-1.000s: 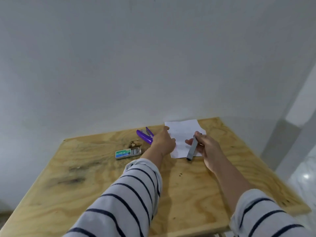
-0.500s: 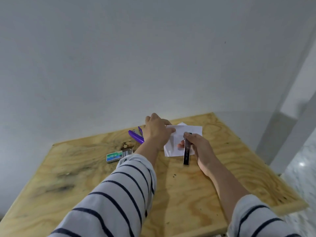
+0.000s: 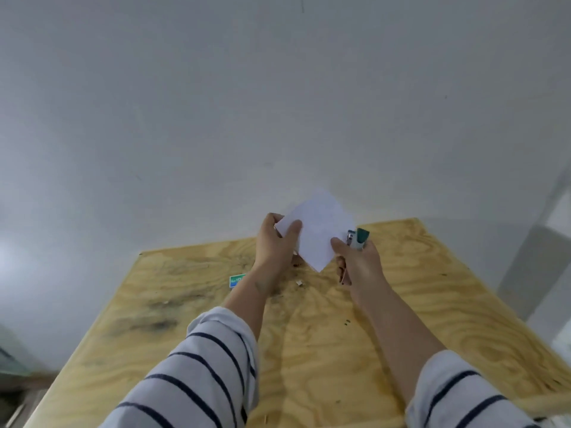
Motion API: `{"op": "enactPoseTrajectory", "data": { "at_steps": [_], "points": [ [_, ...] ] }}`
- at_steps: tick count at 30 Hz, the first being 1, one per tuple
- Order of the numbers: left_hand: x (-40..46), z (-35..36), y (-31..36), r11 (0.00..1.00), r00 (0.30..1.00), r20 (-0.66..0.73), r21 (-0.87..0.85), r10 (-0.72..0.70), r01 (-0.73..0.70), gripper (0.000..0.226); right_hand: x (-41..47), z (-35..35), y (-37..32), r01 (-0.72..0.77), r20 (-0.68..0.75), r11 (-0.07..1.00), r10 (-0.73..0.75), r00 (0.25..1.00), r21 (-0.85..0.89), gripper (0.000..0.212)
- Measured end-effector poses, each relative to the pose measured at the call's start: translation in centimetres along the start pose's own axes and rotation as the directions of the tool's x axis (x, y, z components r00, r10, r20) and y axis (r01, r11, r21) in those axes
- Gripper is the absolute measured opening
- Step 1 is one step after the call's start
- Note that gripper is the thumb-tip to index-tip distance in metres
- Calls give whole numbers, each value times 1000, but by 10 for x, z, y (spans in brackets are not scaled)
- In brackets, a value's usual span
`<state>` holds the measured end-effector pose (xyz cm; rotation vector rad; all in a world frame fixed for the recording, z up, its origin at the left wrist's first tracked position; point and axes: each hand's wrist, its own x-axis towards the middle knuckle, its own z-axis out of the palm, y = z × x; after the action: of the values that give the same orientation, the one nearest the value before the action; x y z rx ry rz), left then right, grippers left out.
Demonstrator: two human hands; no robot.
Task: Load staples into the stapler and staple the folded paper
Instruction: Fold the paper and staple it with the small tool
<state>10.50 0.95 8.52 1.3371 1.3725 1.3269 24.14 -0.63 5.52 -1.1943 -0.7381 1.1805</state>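
1. The grey-white wall (image 3: pixel 278 103) fills the whole upper half of the head view, from about 9 o'clock round to 3 o'clock.
2. The plywood table (image 3: pixel 185 304) spreads across the lower half, its far edge running below the wall; dark stains mark it toward 8 o'clock.
3. Two striped sleeves (image 3: pixel 204 369) come in from 6 o'clock, pushed up so both forearms are bare.
4. The folded paper (image 3: pixel 318 233) is held up off the table just above centre, tilted like a diamond, its upper corner against the wall.
5. The left hand (image 3: pixel 272 251) grips the paper's 9 o'clock corner, thumb pressed over the front and the other fingers curled behind it.
6. The right hand (image 3: pixel 358 264) is at the paper's 4 o'clock edge, thumb resting on the sheet and fingers closed around the stapler.
7. The stapler (image 3: pixel 357 237) sticks out above that fist, a teal tip and a metal end showing just beside the paper; I cannot tell whether its mouth is over the sheet.
8. The staple box (image 3: pixel 237 280), blue and green, lies on the table at 9 o'clock of the left wrist, partly hidden by it.
9. A small pale scrap (image 3: pixel 299 283) lies on the wood between the wrists.
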Motion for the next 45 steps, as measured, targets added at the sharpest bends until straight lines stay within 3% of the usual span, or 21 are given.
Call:
{"op": "enactPoseTrajectory", "data": {
  "at_steps": [4, 7, 9, 12, 16, 20, 22, 30, 40, 45],
  "points": [
    [-6, -30, -7, 995, 979, 182, 41, -97, 91, 27, 2, 9, -7, 141, -65, 981, -150, 986, -131, 26],
    [-11, -40, -8, 980, 952, 272, 178, -139, 93, 32, 3, 15, -13, 220, 47, 943, -215, 975, -249, 31],
    [-11, -42, -8, 970, 963, 235, 228, -134, 80, 33, 1, 21, -15, 224, 127, 924, -193, 973, -309, 35],
    [-7, -46, -10, 984, 981, 137, 139, -135, 116, 34, 0, 24, -15, 117, 155, 969, -83, 984, -220, 35],
    [-4, -55, -8, 991, 992, 57, -53, -116, 119, 41, -12, 21, -7, -75, 283, 993, 99, 954, -95, 3],
    [-2, -57, -3, 986, 995, 16, -132, -98, 99, 38, -24, 21, -5, -151, 482, 987, 161, 861, -59, 25],
    [-3, -55, -4, 984, 996, 3, -155, -86, 85, 36, -24, 21, -5, -175, 534, 984, 160, 830, -23, 24],
    [-4, -56, -3, 990, 998, -66, -142, -24, 15, 37, -27, 29, -5, -254, 539, 967, 199, 818, 29, 25],
    [-13, -53, -5, 995, 997, 73, -85, -39, 45, 33, -25, 31, -7, -228, 432, 961, 141, 891, 156, 16],
    [-15, -53, -10, 994, 993, 99, -78, -69, 77, 34, -28, 35, -10, -166, 421, 981, 109, 900, 102, 21]
  ]
}}
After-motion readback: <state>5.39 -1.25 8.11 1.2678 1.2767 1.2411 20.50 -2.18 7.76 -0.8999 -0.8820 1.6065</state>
